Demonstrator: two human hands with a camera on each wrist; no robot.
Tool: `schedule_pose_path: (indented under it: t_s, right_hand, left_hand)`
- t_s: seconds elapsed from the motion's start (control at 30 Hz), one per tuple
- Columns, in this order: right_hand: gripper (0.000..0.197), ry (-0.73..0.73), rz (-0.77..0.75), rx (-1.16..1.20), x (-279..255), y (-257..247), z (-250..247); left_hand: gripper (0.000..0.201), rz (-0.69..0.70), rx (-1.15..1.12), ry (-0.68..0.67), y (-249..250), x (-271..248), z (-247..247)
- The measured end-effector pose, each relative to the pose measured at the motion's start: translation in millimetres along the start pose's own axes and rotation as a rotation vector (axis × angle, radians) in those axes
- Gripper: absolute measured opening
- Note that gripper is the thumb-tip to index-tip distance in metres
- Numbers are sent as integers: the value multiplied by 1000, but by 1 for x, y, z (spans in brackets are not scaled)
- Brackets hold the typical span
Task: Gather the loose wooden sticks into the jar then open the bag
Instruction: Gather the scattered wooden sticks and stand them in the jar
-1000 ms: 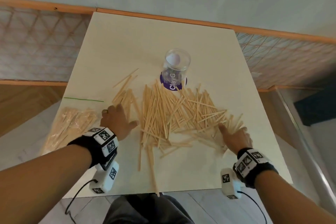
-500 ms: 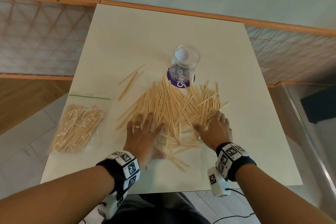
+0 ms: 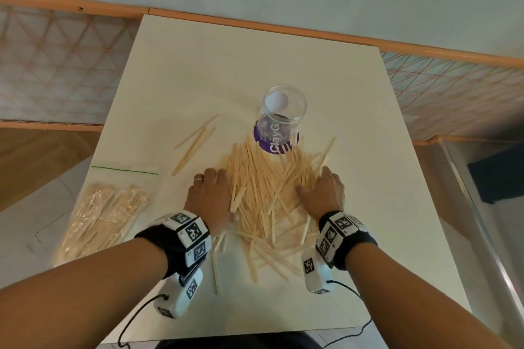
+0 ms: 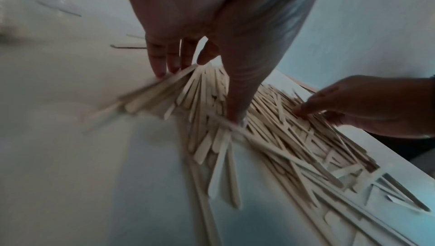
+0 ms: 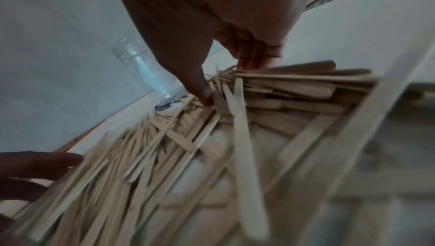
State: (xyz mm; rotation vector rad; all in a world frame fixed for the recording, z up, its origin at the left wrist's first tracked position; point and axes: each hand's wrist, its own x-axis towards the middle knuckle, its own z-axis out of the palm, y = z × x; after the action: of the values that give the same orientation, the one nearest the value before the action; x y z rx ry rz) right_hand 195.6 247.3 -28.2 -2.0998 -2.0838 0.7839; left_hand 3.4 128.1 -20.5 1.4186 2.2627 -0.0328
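Evidently, the left hand (image 3: 209, 195) and right hand (image 3: 323, 193) flank the stick pile (image 3: 269, 187) on the tabletop (image 3: 198, 65), fingers (image 4: 160, 60) extended against it, presumably to crowd sticks together for the nearby jar (image 3: 283, 119).

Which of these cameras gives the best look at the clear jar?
The head view: the jar stands upright and whole behind the stick pile, mouth open, nothing inside that I can make out. The right wrist view catches it dim and partly hidden by the hand. The left wrist view misses it.
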Motion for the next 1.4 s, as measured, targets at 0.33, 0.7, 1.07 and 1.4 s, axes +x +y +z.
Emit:
schedule_pose_path:
  t_s: [0.33,0.7,1.07,1.4]
  right_hand:
    - [48,-169,32,-113,22,-8,-20]
    - [23,-325,16,-21,37,-21,-22]
    - [16,-387,-61,6,36,-8,-39]
    - [46,-553,-204,163,6,-21,-35]
  left_hand:
    - [69,-208,-96,54,-39,84,-55]
    - [29,-256,-15,-95,-10,84,-54]
    - [13,-151,-282,-64,-20,64,-67]
    - [12,141,-603,-100,32,15,-56]
